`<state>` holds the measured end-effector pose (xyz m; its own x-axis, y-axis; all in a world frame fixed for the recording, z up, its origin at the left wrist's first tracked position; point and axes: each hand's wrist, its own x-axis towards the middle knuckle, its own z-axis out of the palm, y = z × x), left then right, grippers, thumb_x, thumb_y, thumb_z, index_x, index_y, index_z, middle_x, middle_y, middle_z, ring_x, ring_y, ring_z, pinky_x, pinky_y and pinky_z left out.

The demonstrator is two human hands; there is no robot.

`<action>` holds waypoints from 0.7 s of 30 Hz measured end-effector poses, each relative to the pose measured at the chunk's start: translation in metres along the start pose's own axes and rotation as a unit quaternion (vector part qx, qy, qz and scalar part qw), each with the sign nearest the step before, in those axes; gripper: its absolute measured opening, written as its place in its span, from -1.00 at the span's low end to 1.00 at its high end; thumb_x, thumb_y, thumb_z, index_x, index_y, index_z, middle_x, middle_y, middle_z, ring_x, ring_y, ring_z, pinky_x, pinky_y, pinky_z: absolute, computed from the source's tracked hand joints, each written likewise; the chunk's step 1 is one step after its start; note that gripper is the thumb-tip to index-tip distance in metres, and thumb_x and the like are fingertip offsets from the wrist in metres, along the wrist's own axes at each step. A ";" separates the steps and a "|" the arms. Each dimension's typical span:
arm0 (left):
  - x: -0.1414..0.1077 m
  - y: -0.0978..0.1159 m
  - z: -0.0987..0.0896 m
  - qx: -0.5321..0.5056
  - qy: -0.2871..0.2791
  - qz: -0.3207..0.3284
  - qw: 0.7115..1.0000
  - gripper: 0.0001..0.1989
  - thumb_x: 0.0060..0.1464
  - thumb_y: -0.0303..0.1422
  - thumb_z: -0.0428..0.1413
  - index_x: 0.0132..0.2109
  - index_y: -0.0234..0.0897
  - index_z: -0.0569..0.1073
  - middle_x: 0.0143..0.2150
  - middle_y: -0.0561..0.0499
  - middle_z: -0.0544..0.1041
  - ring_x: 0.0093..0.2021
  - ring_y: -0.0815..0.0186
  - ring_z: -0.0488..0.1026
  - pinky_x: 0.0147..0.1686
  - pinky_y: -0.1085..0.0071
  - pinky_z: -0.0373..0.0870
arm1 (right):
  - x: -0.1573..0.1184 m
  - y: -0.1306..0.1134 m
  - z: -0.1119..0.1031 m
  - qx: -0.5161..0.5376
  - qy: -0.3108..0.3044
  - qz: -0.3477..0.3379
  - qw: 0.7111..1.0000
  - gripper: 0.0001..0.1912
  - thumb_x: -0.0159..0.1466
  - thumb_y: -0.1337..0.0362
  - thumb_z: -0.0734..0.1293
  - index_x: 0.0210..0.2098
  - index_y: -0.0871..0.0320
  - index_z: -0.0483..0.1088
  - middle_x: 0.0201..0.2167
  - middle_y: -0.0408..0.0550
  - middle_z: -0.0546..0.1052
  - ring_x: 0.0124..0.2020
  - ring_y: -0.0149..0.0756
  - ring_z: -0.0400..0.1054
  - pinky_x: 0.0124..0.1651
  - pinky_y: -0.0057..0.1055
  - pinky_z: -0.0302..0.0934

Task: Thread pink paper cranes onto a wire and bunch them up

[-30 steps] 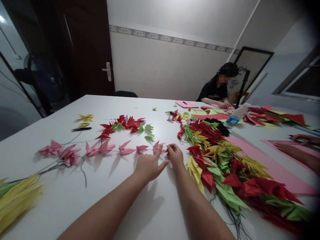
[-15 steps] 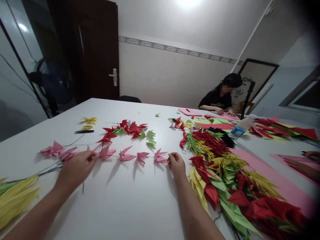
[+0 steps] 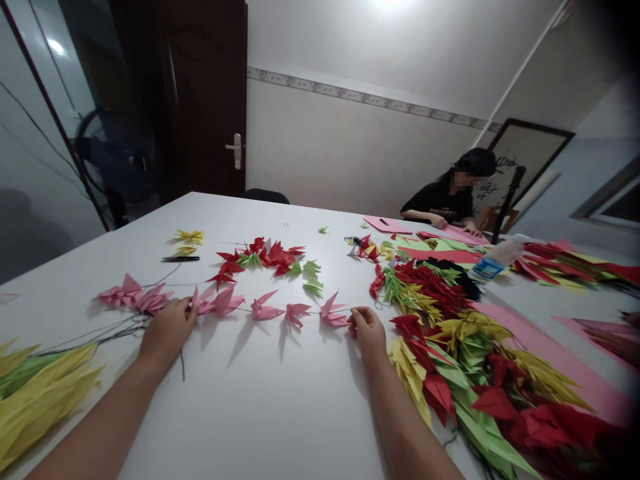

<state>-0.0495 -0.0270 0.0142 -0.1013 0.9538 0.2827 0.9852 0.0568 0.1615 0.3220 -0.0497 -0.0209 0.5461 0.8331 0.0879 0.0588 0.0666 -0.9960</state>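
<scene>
Between my two hands a dark string carries several folded pink paper cranes point(image 3: 265, 309), spaced out above the white table point(image 3: 270, 413). My left hand point(image 3: 169, 333) is closed in a pinch on this strand, beside a pink crane point(image 3: 203, 303); whether its fingertips grip paper or string is hidden. My right hand point(image 3: 369, 335) pinches the string just right of the last pink crane point(image 3: 334, 313). More pink cranes point(image 3: 131, 293) lie bunched on the strand left of my left hand. Dark cords trail beneath that wrist.
Red and green cranes point(image 3: 275, 257) lie beyond the strand. Left are dark-handled snips point(image 3: 181, 259) and yellow cranes point(image 3: 190, 236). Yellow-green crane bundles point(image 3: 50, 393) and a large mixed pile point(image 3: 480, 360) flank my arms. A bottle point(image 3: 493, 263) lies right; a person point(image 3: 447, 193) sits across.
The view has shifted slightly, moving everything rightward. Relative to the strand, my left hand has moved a little left, and another pink crane shows right of its fingertips. My right hand keeps its pinch.
</scene>
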 end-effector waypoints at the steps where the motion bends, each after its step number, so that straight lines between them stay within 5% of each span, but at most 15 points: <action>1: -0.001 -0.001 0.000 -0.008 0.005 0.009 1.000 -0.62 0.09 -0.26 -0.24 -0.19 -0.34 0.40 -0.22 -0.17 0.47 -0.17 0.15 0.40 -0.28 0.35 0.28 | 0.000 0.000 0.000 -0.001 0.002 0.000 1.000 -0.72 -0.06 0.07 0.32 -0.51 0.14 0.26 -0.66 -0.21 0.37 -0.68 -0.44 0.17 -0.67 -0.52 0.04; 11: -0.011 -0.001 -0.007 -0.013 0.068 -0.005 0.998 -0.68 0.08 -0.22 -0.20 -0.41 -0.26 0.35 -0.38 -0.08 0.47 -0.37 0.20 0.41 -0.40 0.38 0.23 | 0.000 0.000 -0.001 0.003 -0.002 -0.009 1.000 -0.72 -0.05 0.07 0.32 -0.50 0.14 0.27 -0.66 -0.21 0.37 -0.68 -0.44 0.19 -0.67 -0.53 0.05; 21: -0.013 0.006 -0.008 0.008 0.044 -0.053 0.998 -0.60 0.12 -0.20 -0.25 -0.13 -0.36 0.34 -0.38 -0.17 0.47 -0.37 0.09 0.44 -0.45 0.32 0.23 | 0.000 0.000 -0.001 0.014 0.011 -0.014 1.000 -0.74 -0.04 0.08 0.32 -0.51 0.14 0.26 -0.66 -0.21 0.37 -0.67 -0.44 0.18 -0.66 -0.53 0.04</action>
<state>-0.0431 -0.0416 0.0188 -0.2164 0.9123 0.3475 0.9703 0.1617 0.1798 0.3226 -0.0499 -0.0214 0.5634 0.8179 0.1165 0.0518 0.1058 -0.9930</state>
